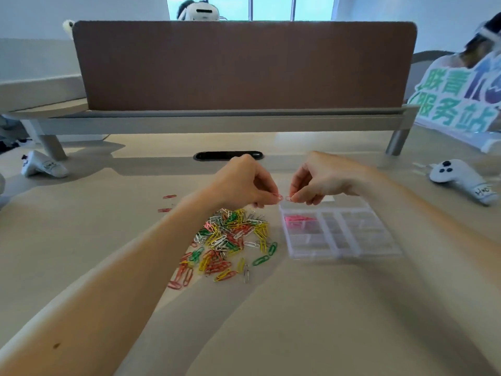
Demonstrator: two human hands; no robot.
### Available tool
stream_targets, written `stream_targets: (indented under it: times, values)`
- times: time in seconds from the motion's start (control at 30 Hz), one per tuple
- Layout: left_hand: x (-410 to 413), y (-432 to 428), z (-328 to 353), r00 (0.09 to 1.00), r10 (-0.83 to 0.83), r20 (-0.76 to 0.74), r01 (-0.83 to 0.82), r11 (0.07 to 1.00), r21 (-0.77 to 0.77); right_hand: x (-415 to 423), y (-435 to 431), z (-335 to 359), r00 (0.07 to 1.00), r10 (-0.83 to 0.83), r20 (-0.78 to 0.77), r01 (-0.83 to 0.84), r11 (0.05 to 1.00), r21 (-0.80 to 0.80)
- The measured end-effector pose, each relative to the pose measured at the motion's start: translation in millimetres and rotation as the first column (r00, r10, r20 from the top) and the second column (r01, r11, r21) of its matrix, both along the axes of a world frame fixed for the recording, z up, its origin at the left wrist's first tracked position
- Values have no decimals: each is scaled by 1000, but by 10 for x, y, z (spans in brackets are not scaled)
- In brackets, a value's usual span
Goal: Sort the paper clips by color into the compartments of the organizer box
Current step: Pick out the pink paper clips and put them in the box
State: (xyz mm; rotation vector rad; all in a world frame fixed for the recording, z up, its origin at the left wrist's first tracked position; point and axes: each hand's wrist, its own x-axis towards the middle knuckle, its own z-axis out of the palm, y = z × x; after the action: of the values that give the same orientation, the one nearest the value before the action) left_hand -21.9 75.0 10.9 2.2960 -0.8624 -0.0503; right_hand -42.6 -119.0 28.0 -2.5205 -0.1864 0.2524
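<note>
Just above a pale desk (271, 321), two bare hands meet near the middle of the view, raised off the surface. The left hand (244, 183) has its fingers curled and pinches a small red clip (278, 197) between thumb and fingertip. The right hand (317, 180), also curled, pinches a second red clip (288, 198) in the same way. The two clips sit almost end to end in the narrow gap between the hands; whether they are linked is too small to tell.

Directly below and toward the viewer from the left hand lies a loose pile of paper clips (230, 240) in yellow, green, red, white and pink, spread flat on the desk. Just right of the pile, below the right hand, sits a clear organizer box (352, 240), blurred. Its far-left compartment holds pink clips (298, 219). Two stray red clips (166, 203) lie on the desk left of the left forearm, apart from the pile.

A white game controller (43, 165) rests at the far left of the desk and another white controller (461, 180) at the far right. A brown divider panel (244, 66) stands across the back.
</note>
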Motion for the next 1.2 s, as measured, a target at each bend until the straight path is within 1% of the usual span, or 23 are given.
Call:
stream_targets:
  times: [0.07,0.17,0.33,0.47,0.57,0.63,0.77,0.9,0.97,1.03,1.2]
  values:
    - [-1,-208,-61,999,-23,39,22,999,34,-57,-120,-32,999,-28,-26,27,999,-24]
    - [15,-406,-138,998,-37,54,32,995,95,-95,-220,-68,998,-47,-51,46,999,-26]
    - [46,-475,-163,995,-78,65,65,982,174,-124,-275,-85,998,-15,-55,14,1000,-13]
    - [73,-426,-149,994,-101,44,91,977,194,-106,-268,-76,1000,0,-30,0,1000,2]
    - [63,-344,-110,993,-96,68,84,984,155,-83,-237,-74,1000,-8,31,7,1000,16]
    - [78,-182,-46,994,-59,95,47,991,122,-56,-176,-58,996,-12,92,10,1000,26]
    - [180,405,61,988,88,128,-108,982,154,37,85,-54,989,43,141,-47,999,26]
    - [270,1066,-62,952,270,143,-299,921,249,153,511,-88,972,168,163,-169,986,-8]
    - [265,1296,-188,934,334,126,-357,881,311,222,731,-120,961,221,166,-219,975,-32]
    - [259,1441,-313,934,339,115,-358,872,334,291,929,-157,952,257,165,-251,966,-56]
    - [259,1483,-425,952,260,160,-299,905,304,408,1248,-233,939,293,181,-279,955,-97]
